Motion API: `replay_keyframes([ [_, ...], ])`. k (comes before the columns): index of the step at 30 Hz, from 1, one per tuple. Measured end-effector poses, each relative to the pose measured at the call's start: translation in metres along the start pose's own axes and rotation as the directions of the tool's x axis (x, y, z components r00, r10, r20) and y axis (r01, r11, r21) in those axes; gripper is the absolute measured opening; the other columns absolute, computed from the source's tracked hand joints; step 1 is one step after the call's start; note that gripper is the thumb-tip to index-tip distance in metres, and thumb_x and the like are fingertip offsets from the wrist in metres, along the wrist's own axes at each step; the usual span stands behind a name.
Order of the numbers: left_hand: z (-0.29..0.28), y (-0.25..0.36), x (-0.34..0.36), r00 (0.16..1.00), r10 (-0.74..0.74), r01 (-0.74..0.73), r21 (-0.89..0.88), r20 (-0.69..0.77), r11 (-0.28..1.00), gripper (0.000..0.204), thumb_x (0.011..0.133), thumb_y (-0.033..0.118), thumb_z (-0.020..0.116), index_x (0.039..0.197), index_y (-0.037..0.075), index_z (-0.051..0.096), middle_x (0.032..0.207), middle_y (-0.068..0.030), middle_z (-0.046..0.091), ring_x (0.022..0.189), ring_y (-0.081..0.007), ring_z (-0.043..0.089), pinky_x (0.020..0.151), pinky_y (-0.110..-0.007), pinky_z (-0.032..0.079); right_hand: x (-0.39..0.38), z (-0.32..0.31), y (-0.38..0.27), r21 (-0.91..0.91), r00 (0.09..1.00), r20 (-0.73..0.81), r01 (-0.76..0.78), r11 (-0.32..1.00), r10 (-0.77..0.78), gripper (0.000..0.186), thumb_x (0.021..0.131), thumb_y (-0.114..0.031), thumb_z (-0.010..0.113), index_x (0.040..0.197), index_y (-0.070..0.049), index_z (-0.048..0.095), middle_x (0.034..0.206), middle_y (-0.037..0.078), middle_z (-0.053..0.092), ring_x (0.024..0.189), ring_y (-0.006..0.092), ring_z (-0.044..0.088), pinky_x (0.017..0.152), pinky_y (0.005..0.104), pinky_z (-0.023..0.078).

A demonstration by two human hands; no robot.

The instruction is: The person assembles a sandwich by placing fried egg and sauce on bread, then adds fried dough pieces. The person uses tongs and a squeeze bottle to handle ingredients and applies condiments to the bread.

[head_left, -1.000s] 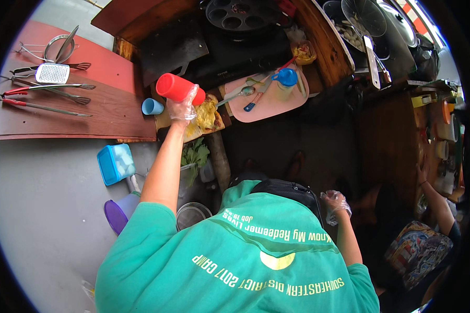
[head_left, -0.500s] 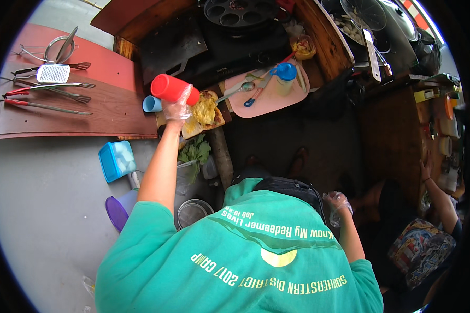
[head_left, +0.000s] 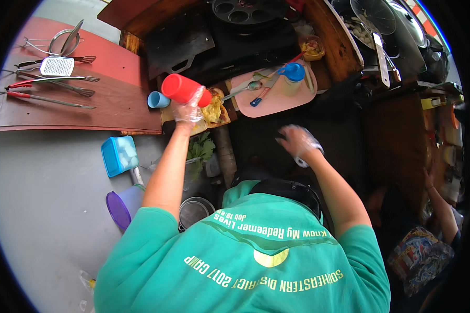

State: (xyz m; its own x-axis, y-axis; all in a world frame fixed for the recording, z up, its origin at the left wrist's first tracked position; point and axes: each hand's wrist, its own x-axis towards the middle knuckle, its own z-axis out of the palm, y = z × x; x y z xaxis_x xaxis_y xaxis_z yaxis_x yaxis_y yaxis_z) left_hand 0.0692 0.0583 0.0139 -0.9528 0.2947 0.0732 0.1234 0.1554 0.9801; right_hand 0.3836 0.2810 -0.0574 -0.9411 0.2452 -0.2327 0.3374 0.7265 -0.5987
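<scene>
My left hand (head_left: 188, 114), in a clear plastic glove, grips a red cylindrical plastic container (head_left: 180, 88). The container is tilted on its side above an opened sandwich (head_left: 214, 113), whose bread bears a yellow egg-like filling; the hand hides part of the bread. Close by on the left is a light blue cup (head_left: 157, 99). My right hand (head_left: 300, 141), also gloved, is in the air in front of the pink board (head_left: 245, 108). It holds nothing; its fingers are apart and slightly blurred.
A spoon (head_left: 253, 86), a knife (head_left: 261, 97) and a blue-lidded jar (head_left: 292, 78) are on the board. Behind it stands a black stove (head_left: 235, 57). Tongs (head_left: 52, 99) and a grater (head_left: 57, 66) hang at the left. Another person's arm (head_left: 443, 208) shows at the right.
My right hand has risen from beside my waist, moving forward and left towards the board. My left hand keeps the red container over the sandwich. The whole view has shifted slightly.
</scene>
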Motion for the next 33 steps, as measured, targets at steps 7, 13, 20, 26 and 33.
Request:
replay_keyframes([
  [7,-0.029,-0.004,-0.007,0.997,0.026,-0.028,-0.030,-0.068,0.999,0.040,0.076,0.020,0.092,0.104,0.004,0.068,0.095,-0.0063,0.072,0.084,-0.0179,0.067,0.081,-0.037,0.055,0.160,-0.007,-0.076,-0.291,0.988,0.034,0.152,0.945,-0.148,0.036,0.091,-0.017,0.062,0.126,-0.009,0.067,0.127,0.015,0.067,0.117,0.0341,0.065,0.096,0.0501,0.052],
  [13,-0.025,-0.008,-0.019,0.998,0.020,-0.022,-0.026,-0.057,0.999,0.058,0.078,-0.003,0.086,0.128,0.002,0.058,0.117,-0.0089,0.068,0.107,-0.0211,0.066,0.100,-0.040,0.053,0.204,0.005,-0.086,-0.545,0.968,0.184,0.245,0.802,-0.171,0.055,0.095,-0.013,0.052,0.150,-0.015,0.050,0.155,0.010,0.049,0.139,0.0278,0.051,0.111,0.0570,0.043],
  [20,-0.029,-0.008,-0.026,0.996,-0.024,0.016,-0.088,-0.089,0.996,0.058,0.080,-0.004,0.084,0.131,0.001,0.058,0.118,-0.0091,0.068,0.109,-0.0214,0.066,0.102,-0.040,0.053,0.224,0.008,-0.058,-0.586,0.889,0.313,0.457,0.670,-0.333,0.053,0.095,-0.014,0.052,0.147,-0.009,0.053,0.153,0.012,0.051,0.139,0.0281,0.052,0.121,0.0600,0.028],
  [26,-0.016,-0.006,-0.035,0.997,0.022,-0.029,-0.094,-0.075,0.995,0.052,0.079,0.002,0.087,0.125,0.003,0.062,0.114,-0.0077,0.070,0.102,-0.0192,0.068,0.096,-0.038,0.056,0.215,-0.015,-0.045,-0.702,0.928,0.319,0.367,0.610,-0.191,0.039,0.094,-0.013,0.054,0.129,-0.007,0.069,0.148,0.016,0.058,0.142,0.0295,0.049,0.122,0.0623,0.021],
  [33,-0.023,-0.011,-0.044,0.996,-0.080,0.078,-0.037,-0.034,0.996,0.058,0.079,-0.002,0.086,0.130,0.002,0.060,0.120,-0.0082,0.067,0.107,-0.0179,0.066,0.096,-0.036,0.055,0.199,-0.010,-0.040,-0.701,0.945,0.274,0.325,0.635,-0.181,0.036,0.094,-0.018,0.058,0.125,-0.008,0.073,0.160,0.010,0.045,0.154,0.0299,0.030,0.118,0.0721,0.020],
])
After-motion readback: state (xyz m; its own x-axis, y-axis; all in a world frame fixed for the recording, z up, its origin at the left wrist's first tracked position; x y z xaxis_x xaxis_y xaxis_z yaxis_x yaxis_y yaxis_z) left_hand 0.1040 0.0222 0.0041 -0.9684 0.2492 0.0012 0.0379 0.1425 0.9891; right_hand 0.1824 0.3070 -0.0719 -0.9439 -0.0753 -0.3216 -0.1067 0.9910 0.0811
